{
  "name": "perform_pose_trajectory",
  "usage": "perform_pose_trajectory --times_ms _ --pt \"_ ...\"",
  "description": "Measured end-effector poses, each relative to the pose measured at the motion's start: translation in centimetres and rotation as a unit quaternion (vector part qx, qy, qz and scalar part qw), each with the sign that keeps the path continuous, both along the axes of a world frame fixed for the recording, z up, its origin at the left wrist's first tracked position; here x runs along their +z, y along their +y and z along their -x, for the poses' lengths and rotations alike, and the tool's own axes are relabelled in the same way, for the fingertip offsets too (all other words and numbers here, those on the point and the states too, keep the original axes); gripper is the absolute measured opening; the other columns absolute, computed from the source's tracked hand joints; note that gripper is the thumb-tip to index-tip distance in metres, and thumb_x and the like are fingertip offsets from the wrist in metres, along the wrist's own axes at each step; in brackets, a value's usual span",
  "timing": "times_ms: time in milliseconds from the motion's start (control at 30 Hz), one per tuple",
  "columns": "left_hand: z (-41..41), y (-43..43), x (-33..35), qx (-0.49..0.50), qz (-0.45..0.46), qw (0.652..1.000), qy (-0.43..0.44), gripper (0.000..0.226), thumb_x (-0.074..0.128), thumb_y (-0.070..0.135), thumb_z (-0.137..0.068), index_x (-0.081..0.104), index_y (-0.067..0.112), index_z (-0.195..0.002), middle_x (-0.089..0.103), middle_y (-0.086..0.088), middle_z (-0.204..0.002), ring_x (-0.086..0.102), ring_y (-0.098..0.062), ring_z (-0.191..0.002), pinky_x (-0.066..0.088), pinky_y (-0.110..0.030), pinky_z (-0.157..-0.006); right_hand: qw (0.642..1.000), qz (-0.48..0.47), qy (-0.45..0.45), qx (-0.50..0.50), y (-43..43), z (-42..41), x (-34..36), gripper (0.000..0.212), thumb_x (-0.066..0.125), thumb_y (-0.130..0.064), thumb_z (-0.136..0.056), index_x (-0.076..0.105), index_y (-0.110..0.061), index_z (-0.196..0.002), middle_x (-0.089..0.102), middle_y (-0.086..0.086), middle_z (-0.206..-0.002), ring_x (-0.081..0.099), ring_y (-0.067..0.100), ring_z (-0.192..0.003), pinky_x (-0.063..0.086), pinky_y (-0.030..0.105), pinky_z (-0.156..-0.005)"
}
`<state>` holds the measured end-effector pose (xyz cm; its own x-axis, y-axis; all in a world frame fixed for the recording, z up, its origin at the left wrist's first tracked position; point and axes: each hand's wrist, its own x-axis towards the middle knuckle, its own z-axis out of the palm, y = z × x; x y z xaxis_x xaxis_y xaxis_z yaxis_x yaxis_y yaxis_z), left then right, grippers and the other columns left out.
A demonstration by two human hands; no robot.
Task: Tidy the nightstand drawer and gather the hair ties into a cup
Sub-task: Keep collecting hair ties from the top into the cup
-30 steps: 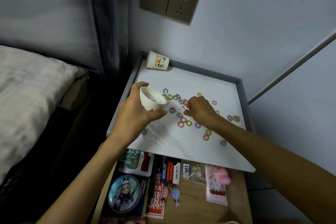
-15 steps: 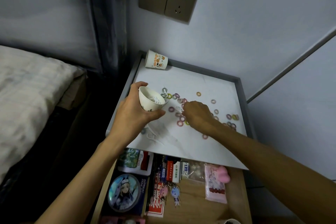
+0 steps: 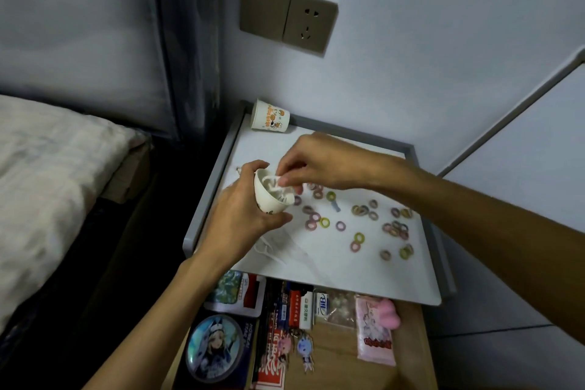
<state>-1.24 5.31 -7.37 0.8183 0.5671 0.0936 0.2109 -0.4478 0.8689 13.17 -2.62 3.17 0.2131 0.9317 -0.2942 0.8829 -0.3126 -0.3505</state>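
**R hand now at the cup mouth, off the bench**

Since 0.5 s ago the right hand (image 3: pixel 319 165) has lifted off the scattered ties and swung left to the cup. The left hand has kept its grip and tipped the cup a bit more toward it.

- Far left: bed (image 3: pixel 47 174) w/ pale crumpled cover, and a dark gap btwn it and the nightstand.
- Left hand (image 3: pixel 240 222) holds the paper cup (image 3: pixel 269 199) just above the bench's left side. Its fingers (image 3: pixel 257 166) wrap the far side and the thumb sits under the near side. The cup is tilted, mouth facing right and up, w/ sth pale and looped inside.
- Behind it, at the back-left corner, a second paper cup (image 3: pixel 270 116) lies on its side w/ cartoon print showing.
- Below the left hand a white face mask (image 3: pixel 278 247) lies flat on the bench (image 3: pixel 348 279).
- Right-hand fingertips (image 3: pixel 286 181) are bunched narrow at the cup rim. Can't tell if a tie is pinched btwn them.
- Hair ties (image 3: pixel 361 209) in pink, green, purple and yellow are loose across the middle and right of the bench, some clumped near the right rim, none touching the cup.
- Wall socket (image 3: pixel 308 25) is on the wall above.
- The drawer (image 3: pixel 335 370) is open below, approx L to R: round anime badge (image 3: pixel 215 348), upright packets (image 3: pixel 294 307), two keychain figures (image 3: pixel 304 348), pink pouch (image 3: pixel 375 336).
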Motion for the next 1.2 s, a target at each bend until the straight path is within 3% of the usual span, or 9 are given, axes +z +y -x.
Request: perform_pose_trajectory --times_ms 100,233,333,533,667,833,1033,1133,1200 --pt "0.0 -0.4 0.1 -0.011 0.005 1.000 -0.011 0.084 0.090 0.028 -0.063 0.040 0.032 -0.131 0.063 0.013 -0.100 0.065 -0.015 -0.089 0.058 -0.045 -0.071 0.996 0.042 -0.058 0.044 1.5 1.4 -0.9 0.020 0.062 -0.022 -0.087 0.068 -0.027 -0.069 0.063 -0.006 -0.063 0.056 0.007 -0.058 0.050 0.035 -0.061" --pt "0.2 0.0 0.2 -0.017 -0.004 1.000 -0.024 0.086 0.090 0.028 -0.064 0.039 0.030 -0.133 0.064 0.011 -0.107 0.064 -0.011 -0.092 0.057 -0.034 -0.073 0.999 0.010 -0.042 0.005 1.4 0.5 0.0 0.019 0.061 -0.030 -0.093 0.074 -0.023 -0.106 0.072 -0.008 -0.091 0.061 0.003 -0.076 0.046 0.015 -0.066" --pt "0.4 0.3 0.4 -0.003 0.006 1.000 -0.024 0.089 0.090 0.030 -0.064 0.037 0.033 -0.136 0.061 0.008 -0.111 0.062 -0.014 -0.094 0.056 -0.038 -0.077 0.988 0.011 0.109 -0.106 0.7 -0.5 0.9 0.021 0.054 -0.013 -0.094 0.066 -0.021 -0.109 0.070 0.004 -0.104 0.060 0.011 -0.084 0.050 0.027 -0.074" --pt "0.0 0.0 0.4 0.014 0.048 0.998 -0.035 0.091 0.092 0.030 -0.061 0.038 0.033 -0.135 0.063 0.005 -0.109 0.062 -0.017 -0.094 0.054 -0.041 -0.081 0.725 -0.291 0.526 -0.336 1.1 0.9 -1.2 0.046 0.027 0.019 -0.087 0.064 -0.002 -0.103 0.062 0.007 -0.081 0.046 0.010 -0.066 0.037 0.019 -0.063" --pt "-0.1 -0.1 0.0 0.019 0.080 0.996 -0.042 0.092 0.091 0.032 -0.057 0.039 0.033 -0.133 0.065 0.006 -0.106 0.065 -0.016 -0.092 0.056 -0.044 -0.079 0.650 -0.326 0.598 -0.337 1.7 3.3 -4.0 0.042 0.032 0.021 -0.090 0.063 -0.005 -0.103 0.056 0.006 -0.083 0.053 0.011 -0.076 0.045 0.020 -0.073" --pt "0.1 0.3 -0.2 0.024 0.087 0.995 -0.049 0.093 0.091 0.025 -0.061 0.038 0.033 -0.136 0.063 0.008 -0.109 0.064 -0.012 -0.094 0.056 -0.041 -0.080 0.719 -0.304 0.555 -0.288 1.7 4.0 -4.3 0.029 0.047 0.016 -0.089 0.061 -0.003 -0.105 0.063 0.008 -0.098 0.061 0.016 -0.099 0.050 0.027 -0.095" --pt "0.8 2.1 0.8 0.069 0.063 0.993 -0.077 0.088 0.092 0.026 -0.060 0.042 0.031 -0.132 0.061 0.016 -0.103 0.062 -0.004 -0.091 0.053 -0.020 -0.071 0.812 -0.334 0.353 -0.322 1.1 1.8 -4.3 0.027 0.050 0.010 -0.090 0.067 -0.008 -0.099 0.070 0.003 -0.096 0.066 0.011 -0.092 0.053 0.022 -0.086" --pt "1.7 3.7 1.3 0.117 0.072 0.985 -0.106 0.082 0.093 0.023 -0.060 0.046 0.026 -0.128 0.062 0.015 -0.101 0.060 0.006 -0.087 0.046 -0.007 -0.066 0.942 -0.168 0.154 -0.247 -0.6 2.2 -7.1 0.017 0.069 -0.016 -0.090 0.068 -0.017 -0.107 0.070 -0.003 -0.102 0.065 0.007 -0.089 0.053 0.026 -0.081" --pt "2.4 4.7 1.5 0.146 0.078 0.979 -0.117 0.080 0.092 0.022 -0.061 0.048 0.025 -0.127 0.061 0.016 -0.100 0.058 0.008 -0.087 0.043 -0.004 -0.066 0.982 -0.029 0.082 -0.170 -1.7 3.6 -10.2 0.042 0.077 -0.027 -0.082 0.062 -0.015 -0.119 0.065 0.001 -0.116 0.059 0.009 -0.094 0.049 0.023 -0.082"
